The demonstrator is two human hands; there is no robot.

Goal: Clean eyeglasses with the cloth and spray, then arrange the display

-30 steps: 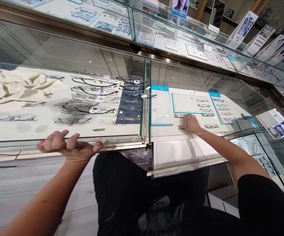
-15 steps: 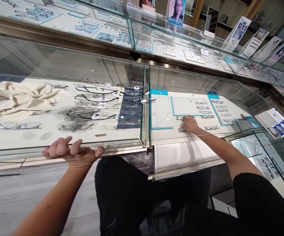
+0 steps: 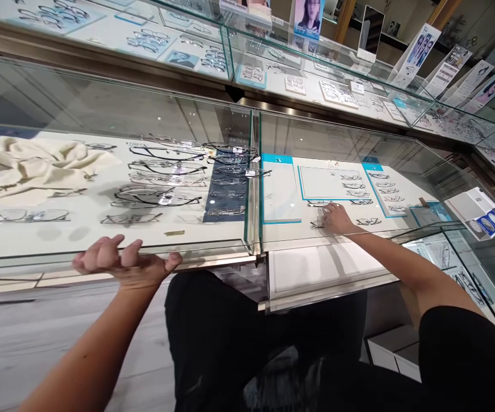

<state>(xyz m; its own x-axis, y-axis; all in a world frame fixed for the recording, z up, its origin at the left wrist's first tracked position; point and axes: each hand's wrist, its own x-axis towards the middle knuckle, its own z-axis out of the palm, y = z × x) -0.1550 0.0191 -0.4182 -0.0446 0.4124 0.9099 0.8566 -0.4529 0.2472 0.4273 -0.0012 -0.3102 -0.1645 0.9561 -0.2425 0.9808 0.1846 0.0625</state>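
My left hand (image 3: 122, 260) is closed over the front glass edge (image 3: 213, 252) of the left display case, fingers curled on the rim and thumb to the right. Inside the right case, my right hand (image 3: 337, 218) reaches down with bent fingers at the right end of a pair of eyeglasses (image 3: 315, 203). Its fingertips seem to grip that frame, though the hand covers part of it. Just below lies a second pair, dark-rimmed glasses (image 3: 317, 225), partly hidden by the hand. Another pair of glasses (image 3: 368, 221) lies to the right of the hand.
A white board with blue edging (image 3: 316, 183) lies behind my right hand. The left case holds rows of glasses (image 3: 165, 197) and a crumpled cream cloth (image 3: 36, 166). A glass divider (image 3: 254, 189) separates the cases. Higher glass counters with more frames stand behind; an open drawer (image 3: 324, 272) is below.
My right hand has shifted slightly to the right, uncovering more of the eyeglasses at its left. My left hand stays on the glass edge.
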